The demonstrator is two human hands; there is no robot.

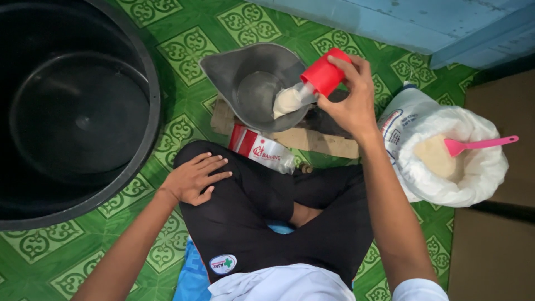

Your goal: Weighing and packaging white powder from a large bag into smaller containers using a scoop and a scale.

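Note:
My right hand (351, 100) holds a red cup (325, 73) tipped toward a grey jug-shaped container (223, 69). Pale powder (287, 101) pours from the cup into the container and piles against its inner wall. My left hand (195, 177) rests flat on my left knee, fingers apart, holding nothing. I sit cross-legged in black trousers on the floor.
A large black tub (147, 111) fills the left side. At the right stands an open white sack (479, 173) of pale powder with a pink scoop (479, 144) in it. A red and white packet (262, 149) lies by my knee on a cardboard piece (323, 142). The floor is green patterned.

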